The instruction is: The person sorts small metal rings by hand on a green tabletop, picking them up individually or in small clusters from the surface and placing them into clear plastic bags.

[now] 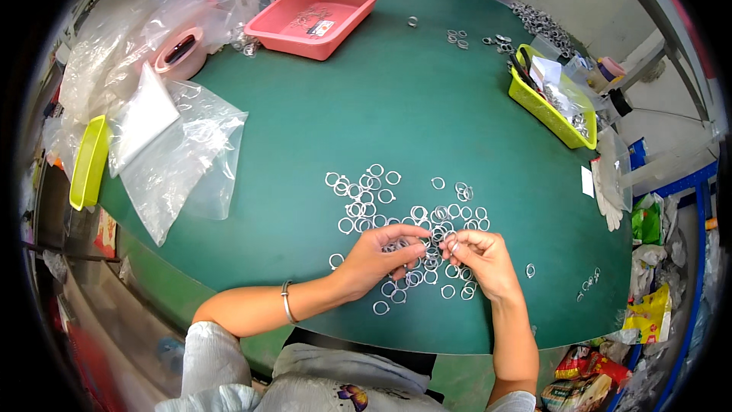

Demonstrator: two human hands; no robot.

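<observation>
Left hand (374, 258), half-curled, hold unclear, nearly meets right hand (485, 259), pinching a metal ring (454, 246), amid loose rings (355, 209), lower centre.

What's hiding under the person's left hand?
Silver rings show between the thumb and fingers of the left hand. It covers whatever lies right beneath, so I can't see that.

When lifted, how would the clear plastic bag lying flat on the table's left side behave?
The clear plastic bag is probably floppy, since creases cross it. Its thin-looking, see-through film suggests low weight. Its glossy surface may feel slippery.
</observation>
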